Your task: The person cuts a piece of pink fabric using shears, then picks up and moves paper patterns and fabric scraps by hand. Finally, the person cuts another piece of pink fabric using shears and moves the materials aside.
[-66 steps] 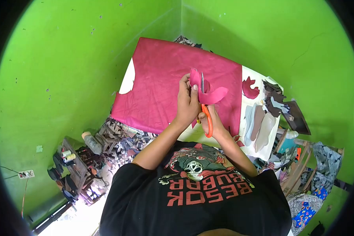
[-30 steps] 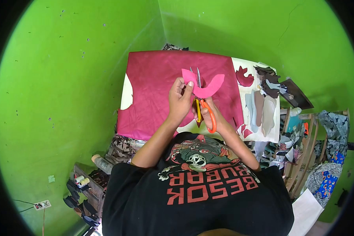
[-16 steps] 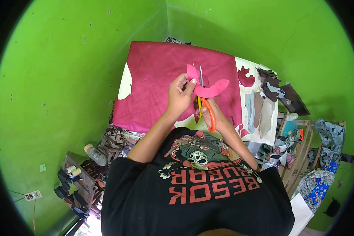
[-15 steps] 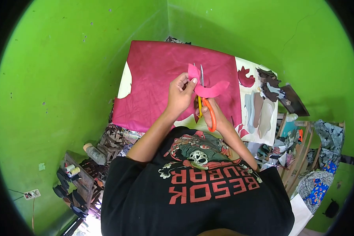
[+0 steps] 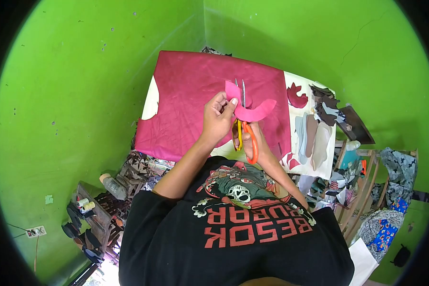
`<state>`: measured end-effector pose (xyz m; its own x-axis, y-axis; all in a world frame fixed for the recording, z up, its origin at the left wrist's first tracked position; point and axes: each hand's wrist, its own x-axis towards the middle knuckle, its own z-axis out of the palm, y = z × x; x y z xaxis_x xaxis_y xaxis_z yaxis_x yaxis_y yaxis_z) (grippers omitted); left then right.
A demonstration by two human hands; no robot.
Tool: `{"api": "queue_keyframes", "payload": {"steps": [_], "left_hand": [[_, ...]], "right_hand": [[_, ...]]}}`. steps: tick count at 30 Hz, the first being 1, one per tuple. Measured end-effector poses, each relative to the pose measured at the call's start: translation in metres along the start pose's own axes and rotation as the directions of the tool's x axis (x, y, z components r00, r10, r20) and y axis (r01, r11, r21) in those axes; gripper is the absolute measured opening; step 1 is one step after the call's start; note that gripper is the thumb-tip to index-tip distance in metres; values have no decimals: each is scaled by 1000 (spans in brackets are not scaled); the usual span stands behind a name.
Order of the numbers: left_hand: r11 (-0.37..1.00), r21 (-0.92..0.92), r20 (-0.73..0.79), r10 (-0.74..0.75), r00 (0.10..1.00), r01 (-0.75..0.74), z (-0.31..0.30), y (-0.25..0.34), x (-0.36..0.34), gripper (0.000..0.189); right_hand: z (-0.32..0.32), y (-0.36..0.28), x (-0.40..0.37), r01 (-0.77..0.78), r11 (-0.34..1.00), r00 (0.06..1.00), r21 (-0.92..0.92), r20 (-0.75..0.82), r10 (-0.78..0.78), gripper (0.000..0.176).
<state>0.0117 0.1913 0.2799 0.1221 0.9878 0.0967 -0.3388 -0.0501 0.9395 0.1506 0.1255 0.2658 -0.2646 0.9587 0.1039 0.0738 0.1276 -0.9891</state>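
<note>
The left hand [image 5: 219, 117] is raised above the maroon sheet [image 5: 190, 105], with the forearm slanted in from the lower left and the wrist nearly straight. A curved pink piece [image 5: 256, 112] is pinched by it near one end: the thumb is laid along the near face, and the other fingers are bent behind, partly hidden by the hand itself. No gap is seen between thumb and piece

The right hand [image 5: 260, 143] is placed lower and just beside it, with its forearm angled in from the lower right. Its grip is closed about the handles of the scissors [image 5: 246, 128], one orange and one yellow; how the fingers are set in the loops cannot be fully told. The blades are pointed away from the body and parted slightly at the tips

The pink piece is held over the sheet, between the hands and the far edge, its curve passed in front of the scissors and its other end left unsupported to the right. On the pale surface [image 5: 300, 78] beside the sheet, a jagged maroon cutout [image 5: 298, 99], dark scraps [image 5: 326, 113] and elongated grey and brown pieces [image 5: 311, 138] are laid
</note>
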Motion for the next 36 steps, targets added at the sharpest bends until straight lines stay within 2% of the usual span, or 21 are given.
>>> {"api": "queue_keyframes", "payload": {"steps": [9,14,21,24,30,33,35,36], "left_hand": [[1000,-13,9,-9,1000,9,5,9,-4,8],[1000,4,42,-3,999,3,4,10,-4,6],[1000,16,26,-1,1000,1,5,12,-6,6],[1000,4,6,-5,1000,5,6,13,-7,6],[1000,7,63,-25,998,25,-1,8,-7,5],[997,-31,71,-62,996,65,3,8,-5,5],[1000,24,1,18,1000,-18,6,6,-5,9],[1000,25,-2,16,1000,-16,5,5,-5,9]], "right_hand": [[-11,9,-3,32,990,999,-137,33,-28,95],[-11,3,-4,-20,1000,999,-20,35,21,94],[-14,0,-4,-108,994,993,-1,43,108,92],[-15,8,-4,-96,995,995,-35,22,97,90],[-25,8,-4,-49,998,996,-40,78,52,86],[-27,11,-5,-105,992,991,-70,76,110,83],[-23,11,-3,-2,985,999,-175,36,8,83],[-22,9,-3,-3,985,999,-174,37,10,83]]}}
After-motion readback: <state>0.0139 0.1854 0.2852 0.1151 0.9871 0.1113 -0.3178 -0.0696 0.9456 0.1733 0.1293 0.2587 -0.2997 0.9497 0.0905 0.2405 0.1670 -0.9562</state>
